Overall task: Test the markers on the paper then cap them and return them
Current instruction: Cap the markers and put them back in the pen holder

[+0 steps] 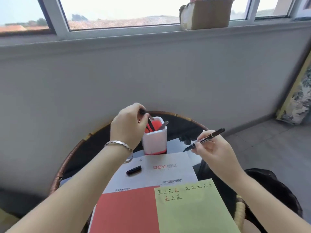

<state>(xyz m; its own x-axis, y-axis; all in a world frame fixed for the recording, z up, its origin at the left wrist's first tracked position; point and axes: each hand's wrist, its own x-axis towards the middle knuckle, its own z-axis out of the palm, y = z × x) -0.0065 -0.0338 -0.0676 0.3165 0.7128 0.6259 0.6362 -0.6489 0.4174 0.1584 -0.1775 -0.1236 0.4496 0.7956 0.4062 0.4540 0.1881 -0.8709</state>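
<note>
A white pen cup (155, 142) with a red inside stands on the round table, holding several markers. My left hand (129, 125) is over its left rim, fingers closed on a black marker (149, 122) whose lower end is in the cup. My right hand (213, 148) holds an uncapped black marker (204, 140) to the right of the cup, tip pointing down-left above the table. A loose black cap (134, 170) lies on the white printed sheet (168, 172). The yellow-green paper (193, 209) carries rows of test characters near its top edge.
A red sheet (126, 211) lies left of the yellow-green paper. The dark round table has a woven rim (67, 162). A grey wall rises right behind it, with a cardboard box (206, 14) on the windowsill. A dark bag (269, 187) sits at the right.
</note>
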